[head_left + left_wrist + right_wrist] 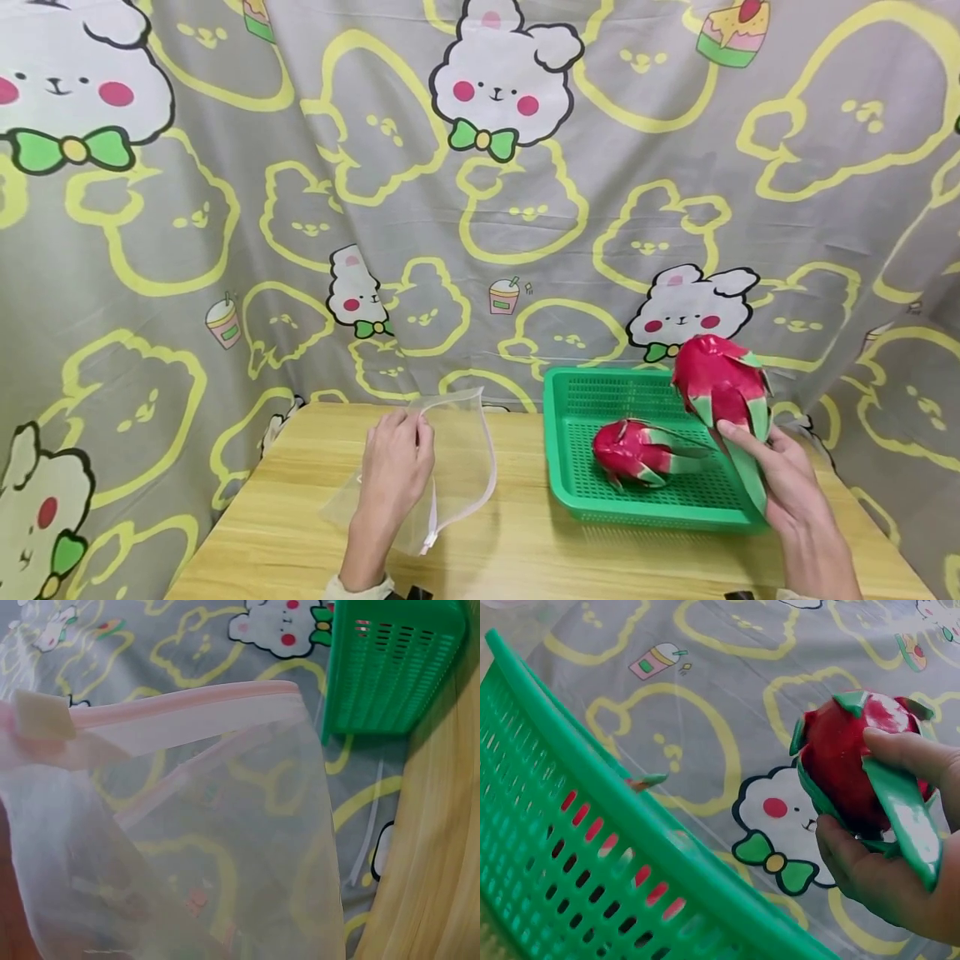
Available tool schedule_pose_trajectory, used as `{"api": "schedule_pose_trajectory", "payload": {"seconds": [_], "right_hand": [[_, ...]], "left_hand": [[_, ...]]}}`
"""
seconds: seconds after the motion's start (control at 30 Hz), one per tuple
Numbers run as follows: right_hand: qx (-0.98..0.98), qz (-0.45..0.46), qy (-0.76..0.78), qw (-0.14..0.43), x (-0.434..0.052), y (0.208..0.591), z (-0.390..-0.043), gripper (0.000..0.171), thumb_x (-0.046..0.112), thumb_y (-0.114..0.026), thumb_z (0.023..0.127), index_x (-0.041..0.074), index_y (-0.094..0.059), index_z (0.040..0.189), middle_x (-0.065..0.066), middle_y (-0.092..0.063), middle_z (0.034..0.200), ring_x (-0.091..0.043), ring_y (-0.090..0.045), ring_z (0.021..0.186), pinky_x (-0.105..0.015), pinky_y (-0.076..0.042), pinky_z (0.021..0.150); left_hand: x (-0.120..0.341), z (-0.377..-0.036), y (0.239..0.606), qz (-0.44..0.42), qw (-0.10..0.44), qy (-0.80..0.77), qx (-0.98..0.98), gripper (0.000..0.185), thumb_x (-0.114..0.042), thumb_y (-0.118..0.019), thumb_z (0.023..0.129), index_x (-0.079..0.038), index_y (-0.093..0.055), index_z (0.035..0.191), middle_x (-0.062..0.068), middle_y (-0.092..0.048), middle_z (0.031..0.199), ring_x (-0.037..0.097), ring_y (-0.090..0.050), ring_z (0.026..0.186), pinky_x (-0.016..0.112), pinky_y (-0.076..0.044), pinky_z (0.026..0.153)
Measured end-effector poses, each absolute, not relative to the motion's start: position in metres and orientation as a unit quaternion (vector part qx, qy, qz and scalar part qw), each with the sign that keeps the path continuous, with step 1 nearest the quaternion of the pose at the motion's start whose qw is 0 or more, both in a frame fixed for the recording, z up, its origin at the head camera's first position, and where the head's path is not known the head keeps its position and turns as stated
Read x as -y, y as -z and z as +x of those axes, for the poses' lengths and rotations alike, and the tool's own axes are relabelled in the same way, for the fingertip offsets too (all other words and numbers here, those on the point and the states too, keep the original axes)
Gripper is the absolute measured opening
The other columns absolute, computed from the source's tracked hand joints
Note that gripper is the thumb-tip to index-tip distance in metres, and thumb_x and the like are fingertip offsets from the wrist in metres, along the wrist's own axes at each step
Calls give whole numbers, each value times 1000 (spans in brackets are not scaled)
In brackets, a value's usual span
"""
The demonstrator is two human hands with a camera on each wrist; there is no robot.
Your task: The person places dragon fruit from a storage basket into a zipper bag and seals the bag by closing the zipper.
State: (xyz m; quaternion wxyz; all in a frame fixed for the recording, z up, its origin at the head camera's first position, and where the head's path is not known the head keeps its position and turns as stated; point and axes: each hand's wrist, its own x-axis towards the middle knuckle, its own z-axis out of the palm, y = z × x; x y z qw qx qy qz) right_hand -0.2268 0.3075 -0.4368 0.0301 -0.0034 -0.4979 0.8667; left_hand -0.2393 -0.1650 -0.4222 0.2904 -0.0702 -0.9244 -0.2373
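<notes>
In the head view my right hand [793,479] grips a red dragon fruit [720,383] by its leafy green end, raised over the right side of a green basket [562,492]. The right wrist view shows thumb and fingers round that dragon fruit [844,761]. A second dragon fruit [633,452] lies inside the basket. My left hand [396,467] holds a clear zip bag [465,467] by its edge above the table. The bag's mouth gapes, with a pale slider at its rim, as the left wrist view of the bag [225,847] shows.
The wooden table [510,558] bears the basket on its right side. Behind and beside it hangs a grey curtain [465,333] printed with rabbits and yellow outlines. The basket's raised wall [592,840] stands left of the right hand in its wrist view.
</notes>
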Motion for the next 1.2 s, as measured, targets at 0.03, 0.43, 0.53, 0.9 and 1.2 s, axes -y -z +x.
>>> {"api": "schedule_pose_trajectory", "payload": {"seconds": [0.03, 0.43, 0.53, 0.9, 1.2], "right_hand": [[513, -12, -858, 36, -308, 438, -226, 30, 2, -61, 101, 26, -73, 113, 5, -75, 105, -9, -73, 90, -26, -59, 75], [639, -17, -764, 94, -307, 442, -229, 88, 6, -67, 98, 15, -12, 165, 28, -58, 121, 10, -59, 107, -13, -50, 83], [658, -25, -748, 89, -304, 442, -226, 91, 9, -68, 98, 28, -10, 165, 7, -45, 148, 1, -46, 133, -10, -46, 85], [722, -15, -684, 100, -293, 439, -219, 92, 7, -74, 94, 43, -22, 162, -9, 3, 171, -37, 1, 156, -10, -46, 78], [750, 34, -636, 178, -284, 430, -212, 88, 0, -78, 89, 31, -36, 160, 13, -48, 135, -8, -45, 120, -13, -50, 79]], "left_hand": [[164, -240, 422, -72, 290, 237, 924, 39, -15, -45, 104, -18, -44, 65, -1, -44, 69, 24, -50, 74, 41, -41, 73], [163, -246, 422, -77, 323, 240, 912, 38, -14, -46, 103, -18, -44, 65, -1, -46, 69, 28, -56, 78, 44, -43, 74], [164, -245, 423, -78, 327, 239, 911, 38, -13, -47, 102, -19, -43, 64, -2, -44, 68, 27, -55, 76, 43, -42, 73], [167, -240, 425, -75, 300, 244, 919, 40, -14, -44, 104, -19, -42, 64, -3, -43, 68, 22, -48, 71, 41, -41, 74], [165, -240, 424, -81, 291, 245, 921, 39, -14, -44, 104, -18, -42, 65, -4, -40, 66, 19, -45, 68, 36, -35, 68]]}}
